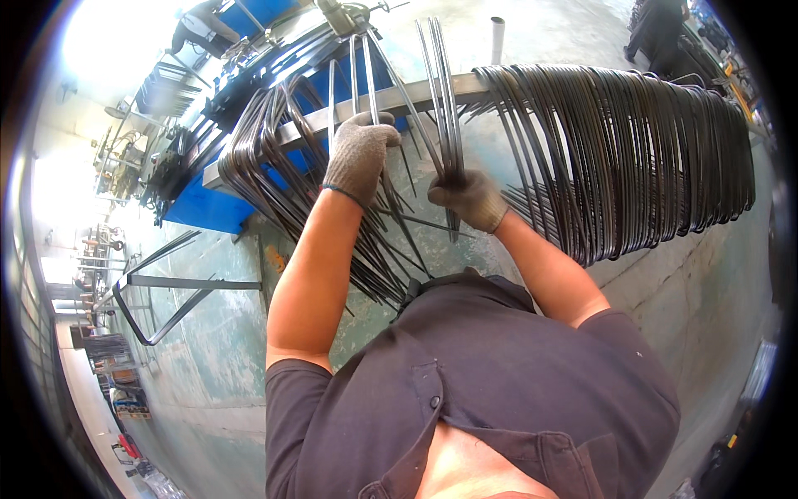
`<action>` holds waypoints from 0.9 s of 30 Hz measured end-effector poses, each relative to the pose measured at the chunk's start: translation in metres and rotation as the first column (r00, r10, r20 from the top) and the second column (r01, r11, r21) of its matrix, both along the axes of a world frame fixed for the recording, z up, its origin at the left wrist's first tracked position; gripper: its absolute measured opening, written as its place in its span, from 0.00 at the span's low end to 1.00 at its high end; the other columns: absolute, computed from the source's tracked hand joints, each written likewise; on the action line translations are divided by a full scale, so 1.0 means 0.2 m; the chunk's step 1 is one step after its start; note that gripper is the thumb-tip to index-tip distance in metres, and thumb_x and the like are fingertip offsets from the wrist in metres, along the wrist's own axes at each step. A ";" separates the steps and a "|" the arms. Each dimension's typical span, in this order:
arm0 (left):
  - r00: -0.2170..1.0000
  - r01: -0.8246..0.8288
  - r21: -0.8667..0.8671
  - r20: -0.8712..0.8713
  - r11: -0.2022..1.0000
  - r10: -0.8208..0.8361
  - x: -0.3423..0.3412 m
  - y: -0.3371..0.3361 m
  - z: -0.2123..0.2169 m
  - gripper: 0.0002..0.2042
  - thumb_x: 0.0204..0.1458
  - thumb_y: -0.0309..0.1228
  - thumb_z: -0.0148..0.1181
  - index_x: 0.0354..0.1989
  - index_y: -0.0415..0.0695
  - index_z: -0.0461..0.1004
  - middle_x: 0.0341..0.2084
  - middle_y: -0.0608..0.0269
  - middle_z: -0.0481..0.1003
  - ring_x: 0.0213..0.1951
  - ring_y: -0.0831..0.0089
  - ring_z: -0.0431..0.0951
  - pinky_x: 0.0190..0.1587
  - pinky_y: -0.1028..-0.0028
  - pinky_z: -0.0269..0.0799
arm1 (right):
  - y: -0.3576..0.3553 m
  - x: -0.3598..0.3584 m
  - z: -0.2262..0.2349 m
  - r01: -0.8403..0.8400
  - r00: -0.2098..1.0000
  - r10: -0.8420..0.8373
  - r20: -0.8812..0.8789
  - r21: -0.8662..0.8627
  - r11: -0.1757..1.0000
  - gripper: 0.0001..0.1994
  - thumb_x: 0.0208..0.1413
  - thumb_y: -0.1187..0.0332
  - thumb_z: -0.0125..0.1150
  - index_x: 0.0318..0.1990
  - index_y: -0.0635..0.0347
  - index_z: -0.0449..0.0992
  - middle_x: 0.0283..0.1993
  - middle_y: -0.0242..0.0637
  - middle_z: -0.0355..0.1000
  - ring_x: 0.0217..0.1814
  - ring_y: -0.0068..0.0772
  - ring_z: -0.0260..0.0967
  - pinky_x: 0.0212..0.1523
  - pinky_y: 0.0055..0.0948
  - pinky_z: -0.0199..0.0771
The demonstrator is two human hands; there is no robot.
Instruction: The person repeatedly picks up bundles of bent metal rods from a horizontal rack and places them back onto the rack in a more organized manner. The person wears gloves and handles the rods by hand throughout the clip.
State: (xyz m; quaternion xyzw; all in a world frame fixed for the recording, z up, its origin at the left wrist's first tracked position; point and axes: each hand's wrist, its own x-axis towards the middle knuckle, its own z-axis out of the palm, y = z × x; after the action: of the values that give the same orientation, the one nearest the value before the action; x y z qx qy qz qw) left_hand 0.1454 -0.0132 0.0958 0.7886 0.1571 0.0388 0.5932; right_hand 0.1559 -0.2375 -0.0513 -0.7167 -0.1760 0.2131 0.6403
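My left hand point(359, 154), in a grey-brown work glove, is closed around a few bent metal rods point(371, 79) that hang over a grey metal beam point(471, 86). To its right, my gloved right hand point(472, 201) grips a small bundle of similar rods point(443, 104), which rise past the beam and stick out below the fist. Left of my left hand, a cluster of dark bent rods point(258, 154) hangs from the beam. A much larger row of bent rods point(611, 158) hangs on its right part.
Blue machinery point(208, 202) with metal parts stands behind the beam on the left. A triangular metal frame point(195, 283) juts in at left. A pale upright pipe point(497, 40) stands beyond the beam. Other people are at far left point(204, 32) and far right point(657, 33).
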 end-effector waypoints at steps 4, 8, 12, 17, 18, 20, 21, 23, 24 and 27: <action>0.999 -0.027 0.112 -0.023 0.993 0.030 0.02 0.13 -0.22 0.18 0.53 0.28 0.70 0.51 0.35 0.88 0.37 0.56 0.86 0.39 0.68 0.84 0.47 0.68 0.79 | -0.07 -0.06 0.00 -0.035 0.999 0.035 -0.009 -0.002 0.999 0.13 0.65 0.60 0.83 0.48 0.57 0.90 0.41 0.29 0.87 0.44 0.23 0.80 0.52 0.33 0.81; 0.999 -0.037 0.320 -0.014 0.947 0.044 -0.01 0.10 -0.25 0.17 0.58 0.31 0.71 0.53 0.35 0.87 0.34 0.56 0.86 0.36 0.68 0.85 0.44 0.67 0.81 | -0.12 -0.05 -0.02 -0.024 1.000 0.025 0.015 -0.042 0.999 0.12 0.66 0.62 0.81 0.50 0.57 0.90 0.43 0.30 0.88 0.47 0.24 0.81 0.54 0.34 0.82; 0.997 0.033 0.376 0.048 0.926 -0.056 -0.14 -0.14 -0.17 0.14 0.69 0.36 0.71 0.50 0.36 0.87 0.31 0.62 0.83 0.35 0.73 0.81 0.43 0.68 0.79 | -0.12 -0.07 0.10 -0.070 0.998 0.070 0.006 -0.086 0.994 0.11 0.67 0.65 0.80 0.51 0.58 0.90 0.43 0.31 0.88 0.46 0.24 0.82 0.53 0.33 0.83; 0.777 -0.401 0.661 0.612 0.634 -0.146 -0.29 -0.10 -0.15 0.11 0.59 0.23 0.74 0.49 0.38 0.87 0.51 0.52 0.87 0.51 0.55 0.86 0.56 0.63 0.81 | -0.21 -0.18 -0.26 -0.069 0.971 0.132 -0.200 0.294 0.953 0.09 0.66 0.68 0.80 0.50 0.59 0.89 0.45 0.34 0.88 0.49 0.27 0.85 0.54 0.36 0.85; 0.734 -0.481 0.666 0.662 0.571 -0.153 -0.31 -0.07 -0.16 0.12 0.58 0.22 0.74 0.50 0.38 0.86 0.52 0.52 0.87 0.53 0.53 0.85 0.59 0.61 0.81 | -0.25 -0.22 -0.32 -0.097 0.957 0.178 -0.228 0.326 0.940 0.09 0.66 0.69 0.79 0.50 0.59 0.90 0.46 0.36 0.89 0.50 0.28 0.85 0.55 0.36 0.86; 0.772 -0.491 0.726 0.618 0.481 -0.145 -0.32 -0.05 -0.17 0.14 0.53 0.21 0.72 0.49 0.41 0.83 0.53 0.50 0.84 0.58 0.46 0.83 0.65 0.51 0.78 | -0.32 -0.31 -0.30 -0.286 0.930 0.302 -0.208 0.103 0.953 0.09 0.67 0.69 0.77 0.51 0.61 0.90 0.47 0.40 0.89 0.54 0.32 0.87 0.55 0.37 0.86; 0.784 -0.508 0.758 0.604 0.409 -0.146 -0.32 -0.06 -0.19 0.15 0.53 0.21 0.72 0.50 0.41 0.83 0.54 0.49 0.84 0.59 0.46 0.82 0.66 0.50 0.77 | -0.34 -0.33 -0.31 -0.380 0.917 0.381 -0.119 0.038 0.924 0.09 0.67 0.67 0.77 0.50 0.59 0.90 0.48 0.41 0.89 0.54 0.35 0.87 0.55 0.39 0.86; 0.837 -0.427 0.806 0.524 0.411 -0.158 -0.32 -0.06 -0.26 0.16 0.56 0.23 0.71 0.53 0.41 0.83 0.59 0.47 0.83 0.63 0.45 0.81 0.69 0.50 0.76 | -0.37 -0.39 -0.38 -0.520 0.849 0.527 0.043 -0.112 0.847 0.10 0.65 0.65 0.78 0.49 0.57 0.91 0.48 0.43 0.89 0.53 0.42 0.88 0.55 0.42 0.86; 0.857 -0.374 0.795 0.493 0.477 -0.151 -0.35 -0.08 -0.29 0.17 0.55 0.22 0.71 0.53 0.41 0.83 0.59 0.46 0.83 0.63 0.44 0.81 0.70 0.50 0.76 | -0.38 -0.40 -0.42 -0.504 0.857 0.514 0.042 -0.149 0.851 0.11 0.64 0.62 0.78 0.49 0.55 0.91 0.48 0.44 0.88 0.53 0.44 0.87 0.55 0.43 0.86; 0.851 -0.401 0.826 0.496 0.396 -0.172 -0.39 -0.09 -0.33 0.16 0.54 0.21 0.71 0.52 0.40 0.84 0.59 0.45 0.83 0.63 0.43 0.82 0.71 0.49 0.75 | -0.41 -0.41 -0.49 -0.459 0.870 0.487 0.074 -0.240 0.856 0.13 0.62 0.58 0.78 0.48 0.53 0.91 0.50 0.46 0.88 0.54 0.53 0.86 0.55 0.46 0.85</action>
State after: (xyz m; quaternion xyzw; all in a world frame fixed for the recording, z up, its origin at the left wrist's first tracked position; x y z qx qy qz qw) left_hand 0.0681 -0.0310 0.0295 0.9270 0.0044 0.3665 0.0794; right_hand 0.0743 -0.3193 -0.1491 -0.7287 -0.3649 0.3338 0.4738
